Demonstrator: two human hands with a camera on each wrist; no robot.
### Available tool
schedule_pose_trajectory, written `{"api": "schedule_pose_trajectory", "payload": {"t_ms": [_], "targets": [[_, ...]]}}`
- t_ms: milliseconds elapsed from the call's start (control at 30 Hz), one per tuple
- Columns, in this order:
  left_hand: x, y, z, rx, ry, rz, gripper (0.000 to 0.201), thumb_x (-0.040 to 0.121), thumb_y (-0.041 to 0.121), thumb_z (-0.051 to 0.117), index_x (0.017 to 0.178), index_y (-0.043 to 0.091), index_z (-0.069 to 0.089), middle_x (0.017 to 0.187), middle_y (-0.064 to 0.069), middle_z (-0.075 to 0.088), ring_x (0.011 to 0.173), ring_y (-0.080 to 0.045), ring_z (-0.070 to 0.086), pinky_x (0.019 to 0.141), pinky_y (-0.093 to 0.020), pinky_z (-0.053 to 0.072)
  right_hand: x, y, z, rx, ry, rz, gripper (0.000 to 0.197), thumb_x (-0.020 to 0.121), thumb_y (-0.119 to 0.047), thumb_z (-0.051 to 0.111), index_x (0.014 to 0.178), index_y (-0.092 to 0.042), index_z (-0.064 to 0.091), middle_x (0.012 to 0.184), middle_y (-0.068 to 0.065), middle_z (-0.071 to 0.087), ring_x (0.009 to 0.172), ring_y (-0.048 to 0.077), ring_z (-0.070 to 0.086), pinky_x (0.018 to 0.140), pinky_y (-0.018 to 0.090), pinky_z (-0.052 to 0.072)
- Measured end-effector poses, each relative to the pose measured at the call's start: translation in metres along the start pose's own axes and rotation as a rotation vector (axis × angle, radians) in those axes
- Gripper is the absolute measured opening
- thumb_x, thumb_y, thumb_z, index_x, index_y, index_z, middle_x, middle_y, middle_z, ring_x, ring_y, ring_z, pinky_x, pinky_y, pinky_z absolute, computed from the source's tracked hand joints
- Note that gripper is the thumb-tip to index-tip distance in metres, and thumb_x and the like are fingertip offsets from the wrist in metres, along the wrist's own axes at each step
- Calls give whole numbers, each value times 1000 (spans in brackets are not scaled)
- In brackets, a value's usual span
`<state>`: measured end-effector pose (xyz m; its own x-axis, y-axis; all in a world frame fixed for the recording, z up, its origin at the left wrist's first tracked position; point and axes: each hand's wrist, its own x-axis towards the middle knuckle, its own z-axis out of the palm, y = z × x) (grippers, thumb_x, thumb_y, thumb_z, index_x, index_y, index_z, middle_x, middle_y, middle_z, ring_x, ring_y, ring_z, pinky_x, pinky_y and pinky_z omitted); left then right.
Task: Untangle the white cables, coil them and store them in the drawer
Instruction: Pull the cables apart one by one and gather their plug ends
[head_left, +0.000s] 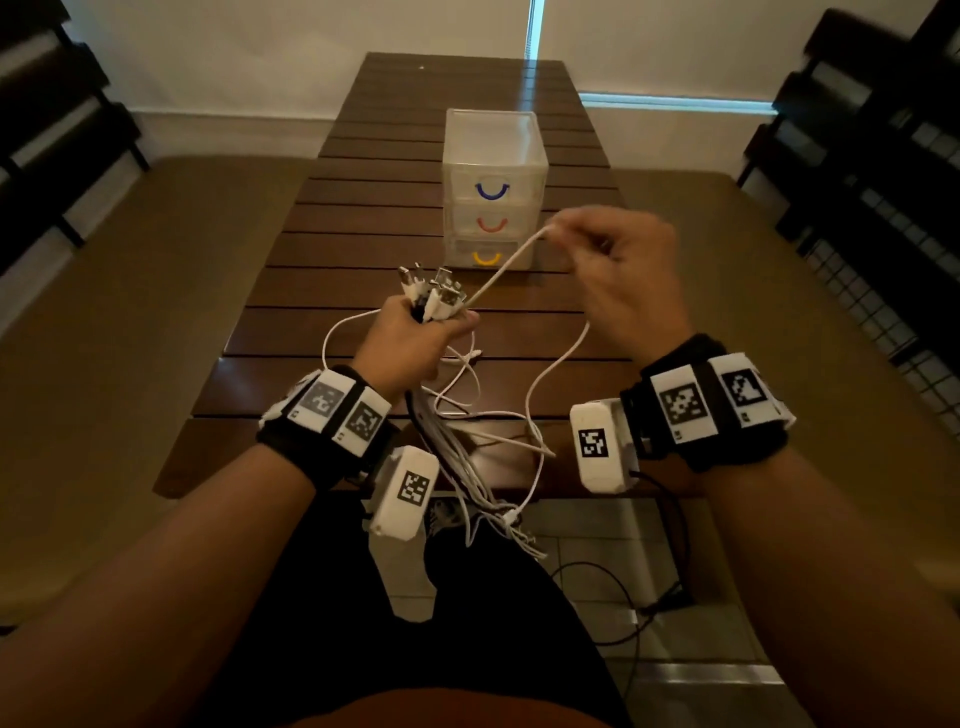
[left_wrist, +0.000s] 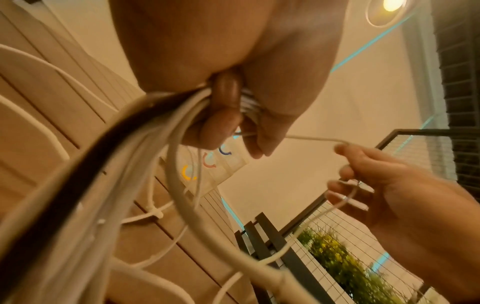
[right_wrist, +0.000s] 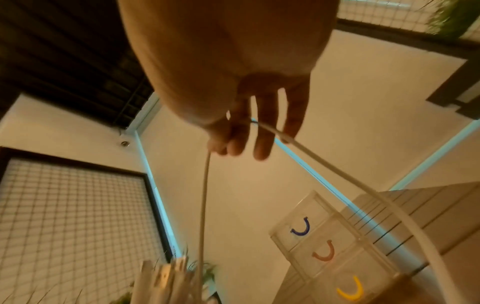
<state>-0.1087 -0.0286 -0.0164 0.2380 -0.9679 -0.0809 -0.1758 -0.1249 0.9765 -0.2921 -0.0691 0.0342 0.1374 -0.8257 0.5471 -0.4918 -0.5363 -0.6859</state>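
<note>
My left hand (head_left: 415, 332) grips a bundle of white cables (head_left: 457, 467) just below their USB plugs (head_left: 431, 291), which stick up out of the fist. The loose lengths hang down over the table's near edge in tangled loops. One white cable (head_left: 506, 267) runs taut from the fist up to my right hand (head_left: 618, 260), which pinches it between thumb and fingers (right_wrist: 233, 135); the rest of that cable droops below the hand. In the left wrist view the bundle (left_wrist: 145, 156) leaves the fist alongside a dark cable (left_wrist: 78, 164). The clear three-drawer unit (head_left: 493, 187) stands beyond, its drawers closed.
The slatted wooden table (head_left: 363, 208) is narrow, with padded benches on both sides. The drawers carry a blue handle (head_left: 492, 191), a red one (head_left: 491, 225) and a yellow one (head_left: 487, 258). Dark shelving stands at both sides. Black wires lie on the floor by my legs.
</note>
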Motion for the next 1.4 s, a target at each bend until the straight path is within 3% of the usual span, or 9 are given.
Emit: {"api": "schedule_pose_trajectory", "payload": {"t_ms": [167,300,467,533,633,700,833,1200,1400], "targets": [[11,-15,-12,-11,87,-197,14,85,23,70,76,22,60,60,0,47,47,-16,42,45,-25,38,12,8,-30,116,306,148,15,93,-23,60,100,-21,73,79,-17,63,79,3,61,74,28,55],[7,-14,-6,-108,158,-147,12,85,24,72,78,20,63,63,-2,53,51,-16,52,44,-23,41,-3,8,-27,-342,46,116,53,86,-23,63,137,-26,50,123,-4,54,119,15,49,104,37,42],[-8,5,12,-48,19,180,15,84,11,72,76,22,66,57,15,64,52,4,56,50,-13,43,-25,-12,10,-545,-302,-163,58,87,-31,61,142,-26,44,146,2,43,143,28,26,116,56,13],[-16,10,15,18,-114,273,16,85,7,70,82,22,67,65,16,68,61,4,60,58,-13,46,-26,-10,14,-562,-418,-168,41,94,-32,53,135,-27,52,137,-1,52,138,23,34,115,55,10],[-18,13,12,65,-145,273,10,86,14,70,78,18,66,68,8,66,61,-2,59,60,-20,48,-25,0,3,-362,-395,-122,22,96,-32,50,106,-25,68,100,-2,69,97,21,62,96,41,40],[-16,12,10,116,-149,206,10,85,20,72,80,13,66,69,-2,63,58,-6,57,57,-24,49,-25,2,-13,-202,-213,-47,20,95,-31,51,97,-24,69,85,-3,68,79,18,61,76,38,49],[-19,10,14,198,-220,148,15,86,16,71,75,12,61,53,13,54,41,5,47,45,-10,37,-26,13,-67,-95,164,80,14,97,-27,54,95,-27,67,84,-4,64,77,5,54,70,25,45],[-43,43,55,49,-494,131,17,97,12,52,100,13,69,49,21,53,38,-1,40,40,-17,30,-121,108,-157,-613,-353,959,34,97,-31,52,121,-9,63,120,14,64,106,27,58,92,39,45],[-42,40,43,17,-634,34,21,98,14,49,99,10,70,51,4,29,42,-10,19,39,-19,16,-141,70,-91,-593,-351,461,45,93,-31,57,137,-20,51,135,10,48,123,25,47,100,33,37]]}}
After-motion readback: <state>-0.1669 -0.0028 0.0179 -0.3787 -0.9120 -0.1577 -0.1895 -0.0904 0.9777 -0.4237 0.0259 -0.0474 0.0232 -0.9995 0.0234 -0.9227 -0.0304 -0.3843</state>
